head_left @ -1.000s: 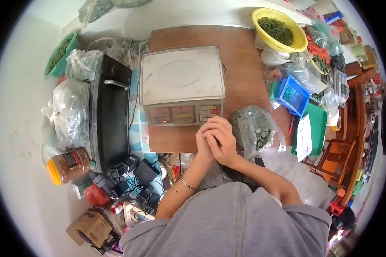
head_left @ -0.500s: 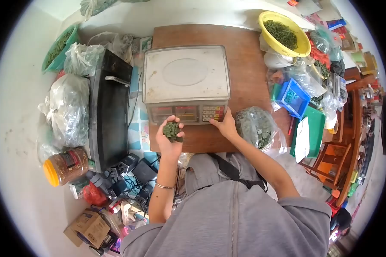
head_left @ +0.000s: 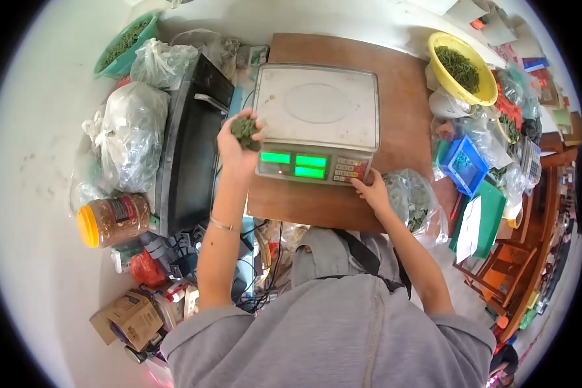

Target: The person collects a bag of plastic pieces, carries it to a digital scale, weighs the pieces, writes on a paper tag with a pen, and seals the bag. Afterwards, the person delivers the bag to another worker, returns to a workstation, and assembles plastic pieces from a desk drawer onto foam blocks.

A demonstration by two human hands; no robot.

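Observation:
Cupped in my left hand (head_left: 237, 150) is a clump of dried green leaves (head_left: 245, 131), held up beside the left edge of a digital weighing scale (head_left: 317, 107). Nothing lies on the scale's metal pan, and its green displays (head_left: 310, 161) are lit, with digits too small to read. My right hand (head_left: 374, 192) is at the lower right corner of the scale, fingers apart, the thumb at the keypad (head_left: 349, 170). Just right of that hand sits a clear plastic bag (head_left: 412, 204) with green leaves inside.
The scale stands on a brown wooden table (head_left: 394, 97). At the right are a yellow basin (head_left: 459, 68) of green leaves, a blue basket (head_left: 464, 165) and a green tray (head_left: 482, 216). A black cabinet (head_left: 197, 149), a stuffed plastic bag (head_left: 132, 136) and an orange-lidded jar (head_left: 113, 218) are on the left.
The scale's displays have gone from dark to lit green. My left hand has risen with the leaves, toward the pan's left side. My right hand stays by the keypad while the view has shifted.

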